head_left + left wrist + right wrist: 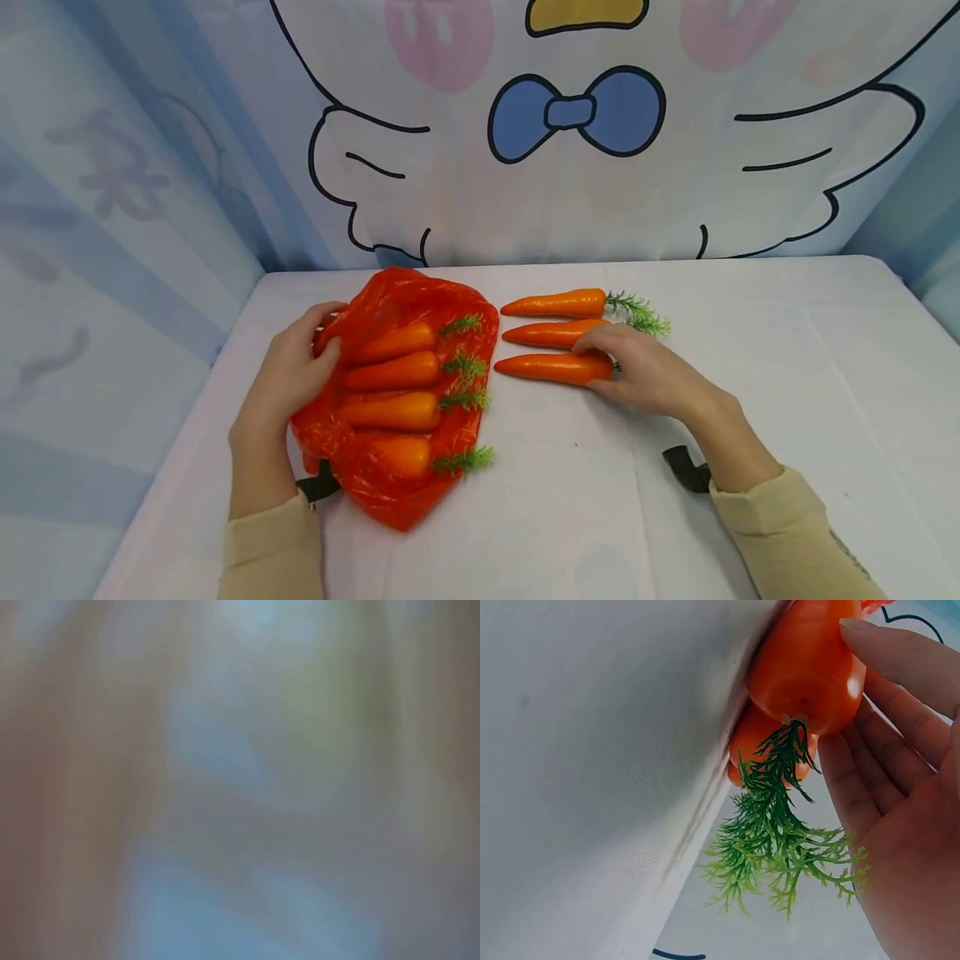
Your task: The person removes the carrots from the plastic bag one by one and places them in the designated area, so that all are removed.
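Observation:
My left hand (288, 367) grips the left side of a red plastic bag (401, 508), its thumb over the film. Several orange toy carrots (393, 371) lie side by side in the bag, green tops pointing right out of its mouth. To the right, three more carrots lie in a row on the table. My right hand (645, 367) holds the nearest carrot (543, 367) near its leafy end. In the right wrist view, the thumb (900, 656) presses one side of that carrot and the fingers reach round the other. The left wrist view is too blurred to read.
A white cloth covers the table (562, 517). Beyond the row's middle carrot (536, 333) lies the farthest one (558, 302). Behind the table hangs a curtain with a blue bow tie (570, 111) printed on it. Dark straps (686, 471) show at both wrists.

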Action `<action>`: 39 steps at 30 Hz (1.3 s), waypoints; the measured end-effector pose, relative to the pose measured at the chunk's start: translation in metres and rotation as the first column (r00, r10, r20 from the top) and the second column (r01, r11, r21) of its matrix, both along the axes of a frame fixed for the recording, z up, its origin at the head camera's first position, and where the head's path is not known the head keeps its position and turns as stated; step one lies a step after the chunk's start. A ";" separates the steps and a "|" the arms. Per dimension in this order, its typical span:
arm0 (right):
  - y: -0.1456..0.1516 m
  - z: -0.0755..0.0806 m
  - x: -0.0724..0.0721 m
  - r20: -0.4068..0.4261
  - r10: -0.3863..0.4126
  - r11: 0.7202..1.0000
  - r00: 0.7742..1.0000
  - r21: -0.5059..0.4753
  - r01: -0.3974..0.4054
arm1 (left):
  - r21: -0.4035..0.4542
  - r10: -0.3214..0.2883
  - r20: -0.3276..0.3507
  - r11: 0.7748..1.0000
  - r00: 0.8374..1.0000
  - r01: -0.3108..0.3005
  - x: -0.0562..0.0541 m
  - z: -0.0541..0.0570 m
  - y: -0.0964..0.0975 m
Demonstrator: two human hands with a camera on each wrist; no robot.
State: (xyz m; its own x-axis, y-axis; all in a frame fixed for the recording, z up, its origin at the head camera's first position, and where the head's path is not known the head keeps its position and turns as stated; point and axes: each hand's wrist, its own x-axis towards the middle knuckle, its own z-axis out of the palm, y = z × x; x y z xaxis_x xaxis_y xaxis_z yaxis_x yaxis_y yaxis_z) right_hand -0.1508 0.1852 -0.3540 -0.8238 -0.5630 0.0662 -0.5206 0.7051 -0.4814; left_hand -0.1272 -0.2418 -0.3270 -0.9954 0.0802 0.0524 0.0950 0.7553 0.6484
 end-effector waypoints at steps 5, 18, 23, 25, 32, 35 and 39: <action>0.000 0.000 -0.001 0.006 -0.014 1.000 1.000 0.013 0.014 | -0.004 -0.002 -0.015 1.000 1.000 0.002 -0.001 -0.001 -0.001; 0.002 -0.001 -0.002 0.004 -0.024 0.999 1.000 0.022 0.024 | -0.003 -0.001 -0.022 1.000 1.000 0.001 -0.002 -0.001 0.000; 0.002 -0.002 -0.002 -0.006 -0.026 1.000 1.000 0.016 0.026 | -0.002 -0.001 -0.017 1.000 1.000 0.001 -0.002 0.000 0.000; 0.002 -0.002 -0.002 -0.008 -0.027 1.000 1.000 0.014 0.027 | 0.000 0.000 -0.016 1.000 1.000 0.000 -0.001 0.000 0.000; 0.002 0.000 -0.001 -0.002 -0.028 1.000 1.000 0.013 0.028 | 0.003 -0.005 -0.012 1.000 1.000 0.005 0.000 0.002 0.000; 0.003 0.002 -0.001 0.009 -0.034 0.999 0.999 0.001 0.034 | 0.000 -0.002 -0.010 1.000 1.000 0.002 0.001 0.002 0.000; 0.004 0.003 -0.001 0.013 -0.039 0.999 0.999 -0.012 0.039 | 0.000 0.000 -0.009 1.000 1.000 0.000 0.001 0.002 0.000</action>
State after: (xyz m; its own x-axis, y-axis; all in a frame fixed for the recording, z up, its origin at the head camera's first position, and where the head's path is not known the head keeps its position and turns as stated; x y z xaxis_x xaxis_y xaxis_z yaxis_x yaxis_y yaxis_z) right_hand -0.1522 0.1893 -0.3510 -0.8460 -0.5294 0.0624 -0.4864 0.7188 -0.4967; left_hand -0.1267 -0.2415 -0.3250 -0.9949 0.0802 0.0610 0.1005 0.7554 0.6475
